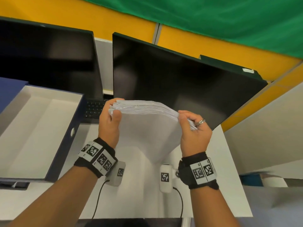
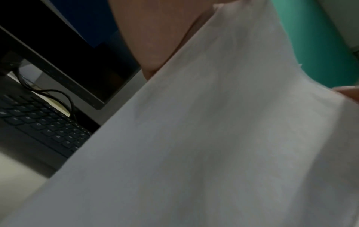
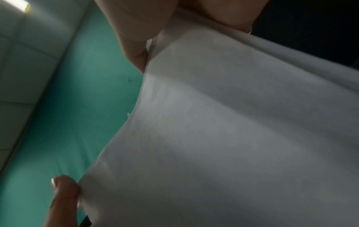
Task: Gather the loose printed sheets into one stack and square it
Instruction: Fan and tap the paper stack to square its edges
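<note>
A thick stack of white sheets [image 1: 147,125] stands upright on its lower edge over the white desk [image 1: 139,194], bowed, with its top edges fanned unevenly. My left hand [image 1: 109,118] grips the stack's upper left corner, thumb on the near face. My right hand [image 1: 193,126], wearing a ring, grips the upper right corner. In the left wrist view the stack [image 2: 194,153] fills most of the frame beside my palm. In the right wrist view the sheets [image 3: 233,138] are pinched under my thumb, and the other hand's thumb shows at the lower left.
An open blue box [image 1: 37,133] with a white inside lies on the left. Two dark monitors [image 1: 172,82] stand close behind the stack, with a black keyboard [image 1: 94,107] under them. A partition wall [image 1: 265,136] borders the right.
</note>
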`<state>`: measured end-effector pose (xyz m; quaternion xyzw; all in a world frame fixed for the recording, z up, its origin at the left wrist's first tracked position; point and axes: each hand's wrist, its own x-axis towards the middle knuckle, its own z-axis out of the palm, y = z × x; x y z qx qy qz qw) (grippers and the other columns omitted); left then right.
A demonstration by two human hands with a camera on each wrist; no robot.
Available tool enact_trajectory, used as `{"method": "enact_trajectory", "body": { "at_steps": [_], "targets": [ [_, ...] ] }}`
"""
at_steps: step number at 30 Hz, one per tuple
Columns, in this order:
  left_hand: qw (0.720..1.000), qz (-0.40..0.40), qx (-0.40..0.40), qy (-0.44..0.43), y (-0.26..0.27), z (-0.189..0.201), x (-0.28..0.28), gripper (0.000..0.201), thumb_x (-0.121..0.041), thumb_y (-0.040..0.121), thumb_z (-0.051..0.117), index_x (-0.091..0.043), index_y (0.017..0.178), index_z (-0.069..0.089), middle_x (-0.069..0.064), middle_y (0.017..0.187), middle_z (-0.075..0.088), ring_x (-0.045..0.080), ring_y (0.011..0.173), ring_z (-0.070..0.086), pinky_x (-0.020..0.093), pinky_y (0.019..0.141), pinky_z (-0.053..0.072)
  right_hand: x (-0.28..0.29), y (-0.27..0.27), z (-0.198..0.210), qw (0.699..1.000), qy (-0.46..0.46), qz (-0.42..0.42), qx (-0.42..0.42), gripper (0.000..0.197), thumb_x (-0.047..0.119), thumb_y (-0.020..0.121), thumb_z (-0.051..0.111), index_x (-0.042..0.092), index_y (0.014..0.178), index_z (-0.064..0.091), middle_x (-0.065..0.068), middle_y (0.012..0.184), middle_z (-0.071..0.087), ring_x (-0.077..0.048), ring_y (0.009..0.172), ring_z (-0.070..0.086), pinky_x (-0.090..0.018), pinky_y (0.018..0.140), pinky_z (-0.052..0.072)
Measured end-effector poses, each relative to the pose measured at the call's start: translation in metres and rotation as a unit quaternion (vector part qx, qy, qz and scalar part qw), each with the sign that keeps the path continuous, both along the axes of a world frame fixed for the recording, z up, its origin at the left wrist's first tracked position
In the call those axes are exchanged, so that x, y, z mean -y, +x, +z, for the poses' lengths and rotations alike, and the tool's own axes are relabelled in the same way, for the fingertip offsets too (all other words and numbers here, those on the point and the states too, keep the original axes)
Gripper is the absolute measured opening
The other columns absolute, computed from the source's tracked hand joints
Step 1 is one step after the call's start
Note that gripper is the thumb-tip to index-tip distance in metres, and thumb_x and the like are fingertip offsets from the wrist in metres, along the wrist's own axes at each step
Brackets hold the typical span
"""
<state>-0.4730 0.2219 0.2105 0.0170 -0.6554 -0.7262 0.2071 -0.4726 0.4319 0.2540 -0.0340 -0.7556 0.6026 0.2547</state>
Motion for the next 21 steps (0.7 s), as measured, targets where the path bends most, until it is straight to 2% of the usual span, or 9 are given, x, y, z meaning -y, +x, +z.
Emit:
{"method": "enact_trajectory", "body": {
  "at_steps": [1, 2, 4, 7, 9, 11, 14, 18, 21],
  "targets": [
    [1.0, -0.002, 0.007, 0.002, 0.0004, 0.0011, -0.0005, 0.081, -0.077, 0.081, 0.045, -0.008, 0.122, 0.053, 0.005, 0.11, 0.062, 0.018, 0.102, 0.063, 0.027, 0.085, 0.055, 0.0001, -0.0012, 0.0009, 1.0, 0.0, -0.012, -0.001, 0.008, 0.015, 0.088, 0.067, 0.021, 0.09, 0.072, 0.014, 0.091, 0.071, 0.0, 0.089, 0.065, -0.017, 0.079, 0.055],
    [1.0, -0.002, 0.015, 0.008, 0.0002, 0.0018, -0.001, 0.077, -0.075, 0.082, 0.045, -0.011, 0.124, 0.054, 0.008, 0.113, 0.063, 0.021, 0.106, 0.063, 0.033, 0.09, 0.055, 0.0007, -0.0022, 0.0021, 1.0, 0.002, -0.018, 0.0, 0.009, 0.014, 0.088, 0.066, 0.02, 0.091, 0.072, 0.014, 0.09, 0.07, 0.002, 0.088, 0.064, -0.013, 0.077, 0.054],
    [0.999, 0.001, 0.031, 0.025, 0.0, 0.004, -0.0019, 0.065, -0.062, 0.087, 0.041, -0.013, 0.128, 0.056, 0.012, 0.12, 0.064, 0.025, 0.113, 0.062, 0.046, 0.097, 0.052, 0.0015, -0.0038, 0.0037, 1.0, 0.018, -0.012, 0.01, 0.01, 0.014, 0.087, 0.067, 0.021, 0.093, 0.072, 0.014, 0.09, 0.069, 0.004, 0.088, 0.063, -0.008, 0.075, 0.051],
    [0.999, 0.003, 0.038, 0.03, -0.0007, 0.0066, -0.0012, 0.059, -0.054, 0.091, 0.04, -0.014, 0.131, 0.057, 0.011, 0.125, 0.064, 0.027, 0.119, 0.06, 0.056, 0.102, 0.046, 0.0019, -0.0051, 0.0053, 0.999, 0.034, -0.01, 0.029, 0.011, 0.017, 0.088, 0.067, 0.027, 0.091, 0.071, 0.018, 0.09, 0.069, 0.004, 0.089, 0.063, -0.006, 0.075, 0.05],
    [0.998, -0.001, 0.051, 0.022, -0.0004, 0.0081, -0.0014, 0.062, -0.057, 0.089, 0.04, -0.015, 0.133, 0.056, 0.009, 0.127, 0.063, 0.025, 0.12, 0.06, 0.054, 0.103, 0.046, -0.0002, -0.0054, 0.0057, 0.998, 0.035, -0.015, 0.042, 0.011, 0.018, 0.088, 0.066, 0.024, 0.094, 0.072, 0.017, 0.09, 0.068, 0.003, 0.088, 0.062, -0.007, 0.074, 0.05],
    [0.998, -0.009, 0.056, 0.017, -0.0014, 0.0088, -0.0017, 0.067, -0.058, 0.087, 0.041, -0.014, 0.135, 0.054, 0.008, 0.128, 0.063, 0.023, 0.12, 0.06, 0.051, 0.103, 0.047, -0.0008, -0.0058, 0.0061, 0.998, 0.036, -0.012, 0.057, 0.012, 0.016, 0.088, 0.066, 0.02, 0.095, 0.073, 0.012, 0.09, 0.069, 0.0, 0.087, 0.063, -0.015, 0.074, 0.054],
    [0.998, -0.018, 0.059, 0.012, -0.0039, 0.0092, -0.0014, 0.07, -0.06, 0.087, 0.04, -0.013, 0.137, 0.053, 0.008, 0.13, 0.062, 0.022, 0.12, 0.06, 0.048, 0.102, 0.049, -0.0013, -0.0077, 0.0068, 0.997, 0.022, -0.037, 0.064, 0.019, 0.009, 0.087, 0.06, 0.022, 0.086, 0.073, 0.009, 0.086, 0.069, -0.004, 0.083, 0.064, -0.025, 0.072, 0.057],
    [0.998, -0.02, 0.058, 0.019, -0.0074, 0.0084, -0.0008, 0.071, -0.06, 0.086, 0.039, -0.013, 0.136, 0.053, 0.008, 0.128, 0.063, 0.022, 0.118, 0.061, 0.042, 0.099, 0.052, 0.0012, -0.0067, 0.0086, 0.998, 0.027, -0.046, 0.045, 0.015, 0.012, 0.089, 0.061, 0.022, 0.088, 0.072, 0.01, 0.087, 0.069, -0.003, 0.085, 0.063, -0.021, 0.075, 0.055],
    [0.999, -0.024, 0.042, 0.02, -0.0084, 0.0077, -0.0013, 0.068, -0.058, 0.088, 0.039, -0.01, 0.133, 0.054, 0.008, 0.123, 0.064, 0.022, 0.115, 0.062, 0.036, 0.094, 0.054, 0.0022, -0.0074, 0.0065, 0.997, 0.02, -0.065, 0.047, 0.014, 0.013, 0.091, 0.058, 0.02, 0.087, 0.071, 0.007, 0.089, 0.07, -0.006, 0.085, 0.064, -0.031, 0.078, 0.059]
  ]
}}
